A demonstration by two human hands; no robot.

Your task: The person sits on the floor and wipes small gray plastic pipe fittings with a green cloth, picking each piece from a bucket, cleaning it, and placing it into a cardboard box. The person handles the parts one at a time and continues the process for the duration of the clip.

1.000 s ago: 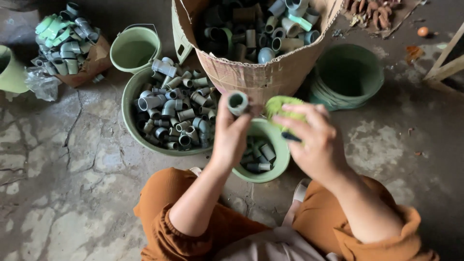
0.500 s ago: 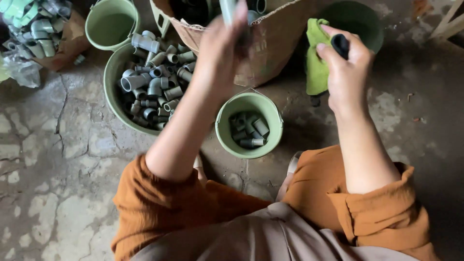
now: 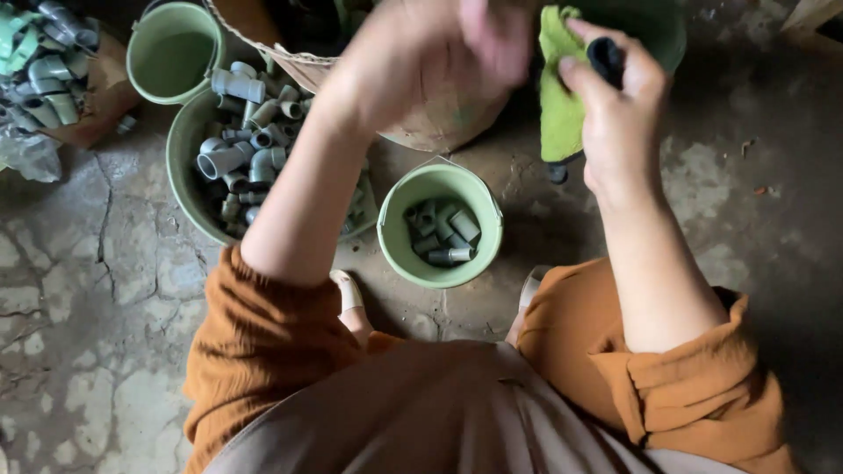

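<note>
My right hand [image 3: 615, 114] pinches the cloth [image 3: 555, 96] and a black piece [image 3: 606, 57]; a slack grip could drop either. My left hand [image 3: 430, 53] is blurred over the box [image 3: 439, 123], so I cannot tell its grip.

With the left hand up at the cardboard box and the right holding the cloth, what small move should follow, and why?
Probably the left hand, blurred over the cardboard box, picks out one fitting and brings it toward the green cloth gripped in the right hand. Whether the left hand already holds one cannot be told. The small green bucket holds only a few pieces.
</note>
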